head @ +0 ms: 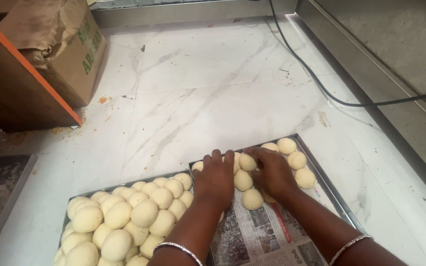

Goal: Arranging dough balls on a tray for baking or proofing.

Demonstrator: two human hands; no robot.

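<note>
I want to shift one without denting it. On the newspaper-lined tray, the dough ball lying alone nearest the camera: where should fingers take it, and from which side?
The lone dough ball is round and looks soft. Probably best to come from straight above and cup its sides low with spread fingertips. The newspaper toward the camera lies bare, while other balls and the right hand crowd its far side.

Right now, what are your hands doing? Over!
Left hand flat on dough balls in paper-lined tray. Right hand pinching one. Heaped tray alongside; nothing blocking.

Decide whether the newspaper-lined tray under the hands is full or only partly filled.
Partly filled: the dough balls sit only at the far end of the tray, with bare newspaper nearer the camera.
</note>
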